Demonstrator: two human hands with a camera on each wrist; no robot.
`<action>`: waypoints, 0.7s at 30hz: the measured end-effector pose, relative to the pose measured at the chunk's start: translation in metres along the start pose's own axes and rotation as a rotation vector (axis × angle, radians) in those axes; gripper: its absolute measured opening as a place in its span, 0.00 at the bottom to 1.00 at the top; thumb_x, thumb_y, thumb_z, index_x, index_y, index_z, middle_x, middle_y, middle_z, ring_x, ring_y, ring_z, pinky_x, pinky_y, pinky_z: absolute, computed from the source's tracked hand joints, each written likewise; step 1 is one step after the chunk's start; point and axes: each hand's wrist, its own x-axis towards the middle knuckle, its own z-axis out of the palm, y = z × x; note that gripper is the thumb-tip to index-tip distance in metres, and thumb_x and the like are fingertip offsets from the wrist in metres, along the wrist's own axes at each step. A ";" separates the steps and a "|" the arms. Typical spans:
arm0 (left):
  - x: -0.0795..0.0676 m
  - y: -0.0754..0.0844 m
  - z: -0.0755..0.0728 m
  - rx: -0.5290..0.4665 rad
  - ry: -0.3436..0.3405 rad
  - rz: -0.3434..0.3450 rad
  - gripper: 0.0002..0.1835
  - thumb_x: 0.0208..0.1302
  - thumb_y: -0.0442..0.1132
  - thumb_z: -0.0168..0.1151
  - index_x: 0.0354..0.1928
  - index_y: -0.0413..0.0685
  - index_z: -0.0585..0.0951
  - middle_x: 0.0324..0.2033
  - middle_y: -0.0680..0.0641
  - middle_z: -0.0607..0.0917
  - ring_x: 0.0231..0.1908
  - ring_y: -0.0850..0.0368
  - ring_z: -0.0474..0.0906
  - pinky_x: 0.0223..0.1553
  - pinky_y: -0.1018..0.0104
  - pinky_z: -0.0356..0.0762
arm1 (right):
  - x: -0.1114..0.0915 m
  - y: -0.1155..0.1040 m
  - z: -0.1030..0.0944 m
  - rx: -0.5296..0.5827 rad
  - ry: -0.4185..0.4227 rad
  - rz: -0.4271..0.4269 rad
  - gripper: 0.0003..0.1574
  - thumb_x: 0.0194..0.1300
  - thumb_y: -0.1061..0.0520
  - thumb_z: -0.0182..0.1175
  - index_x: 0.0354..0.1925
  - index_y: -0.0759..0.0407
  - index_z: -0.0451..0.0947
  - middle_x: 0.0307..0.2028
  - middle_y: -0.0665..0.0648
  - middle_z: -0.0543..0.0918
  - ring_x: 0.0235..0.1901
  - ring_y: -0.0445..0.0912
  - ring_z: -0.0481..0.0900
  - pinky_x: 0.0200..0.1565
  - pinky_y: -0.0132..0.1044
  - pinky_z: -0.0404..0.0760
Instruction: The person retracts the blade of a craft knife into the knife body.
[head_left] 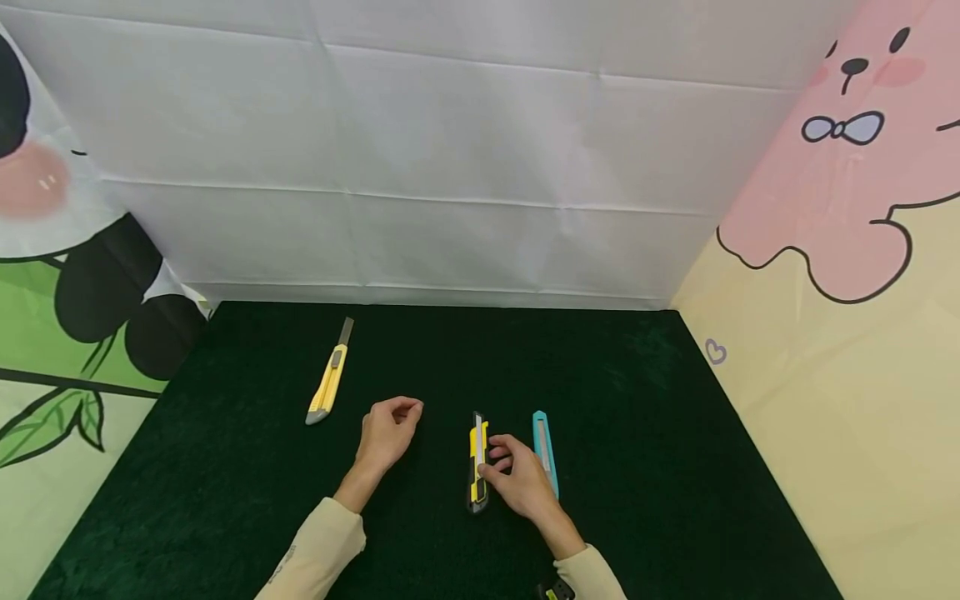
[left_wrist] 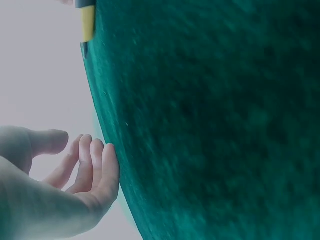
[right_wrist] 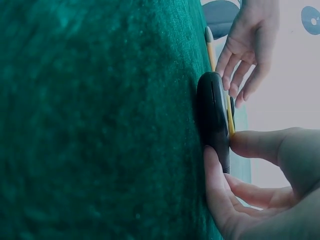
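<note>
A black-and-yellow utility knife [head_left: 478, 462] lies lengthwise on the dark green cloth. My right hand [head_left: 521, 475] pinches it by its right side; in the right wrist view the thumb [right_wrist: 257, 145] presses its yellow part while fingers reach round the black body. Just right of that hand, partly covered by it, is a light blue utility knife [head_left: 545, 446]. My left hand [head_left: 390, 429] hovers over the cloth, fingers loosely bent, holding nothing. Beyond it to the left lies a yellow utility knife [head_left: 330, 375], its blade extended towards the back.
The green cloth-covered table [head_left: 615, 392] meets a white creased backdrop [head_left: 450, 167] at the rear. Printed panels with cartoon animals stand on either side, a pink bear [head_left: 847, 183] at right. A dark object [head_left: 557, 590] shows by the right cuff.
</note>
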 end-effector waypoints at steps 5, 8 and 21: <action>0.005 -0.006 -0.004 0.010 0.011 -0.011 0.11 0.69 0.41 0.54 0.47 0.45 0.81 0.37 0.46 0.82 0.33 0.56 0.76 0.34 0.64 0.75 | -0.001 -0.001 -0.001 -0.006 0.003 0.001 0.28 0.59 0.55 0.65 0.57 0.59 0.71 0.44 0.57 0.77 0.36 0.43 0.77 0.35 0.36 0.77; 0.007 -0.008 -0.007 0.005 0.015 -0.010 0.11 0.69 0.40 0.55 0.47 0.44 0.81 0.37 0.46 0.82 0.33 0.55 0.76 0.34 0.64 0.75 | 0.000 -0.001 -0.001 -0.007 0.003 -0.001 0.28 0.59 0.55 0.65 0.56 0.60 0.71 0.44 0.57 0.77 0.36 0.43 0.77 0.35 0.36 0.77; 0.020 -0.021 -0.020 0.025 0.029 0.002 0.12 0.69 0.40 0.54 0.48 0.42 0.80 0.36 0.44 0.82 0.32 0.54 0.77 0.32 0.64 0.76 | 0.002 0.002 0.002 -0.002 -0.001 0.002 0.29 0.59 0.54 0.65 0.57 0.59 0.71 0.44 0.56 0.77 0.36 0.43 0.77 0.36 0.36 0.77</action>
